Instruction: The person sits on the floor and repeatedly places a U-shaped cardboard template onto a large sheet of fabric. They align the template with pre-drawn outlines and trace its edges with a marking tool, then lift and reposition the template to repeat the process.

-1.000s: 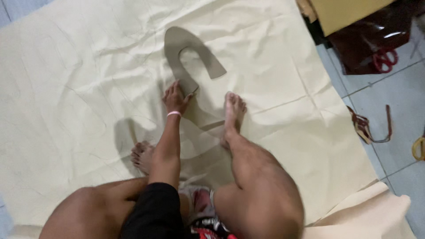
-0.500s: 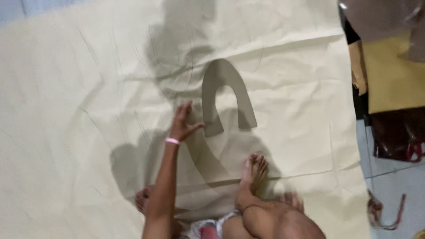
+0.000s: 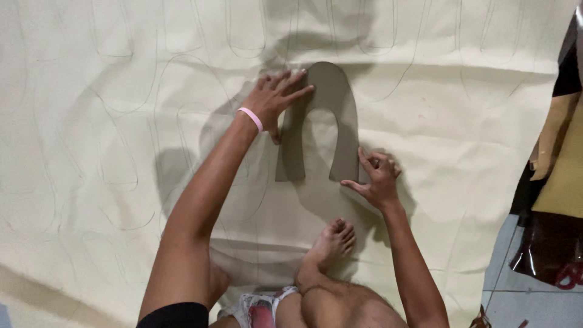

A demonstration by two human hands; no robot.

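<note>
A grey-brown, horseshoe-shaped flat template (image 3: 328, 91) lies on a large sheet of cream-coloured fabric (image 3: 461, 121) spread over the floor, its arch pointing away from the person and its two legs pointing back toward them. The left hand (image 3: 274, 100), with a pink band (image 3: 250, 118) around its wrist, lies flat with fingers spread, the fingertips (image 3: 300, 91) pressing on the upper left curve of the template while the palm sits on the fabric just beside it. The right hand (image 3: 376, 176) is at the foot of the template's right leg; its grip is pinched together, thumb and fingers closed as though around something thin, but what they hold is too small to tell. The fabric is creased and carries many faint drawn outlines of the same arched shape, some above the template and some to the left. A bare foot (image 3: 331, 243) rests on the fabric just below the template, between the two arms. At the right edge, beyond the fabric, lie dark glossy material (image 3: 546, 249) and tan sheets (image 3: 562, 170) over a pale tiled floor (image 3: 510, 304).
</note>
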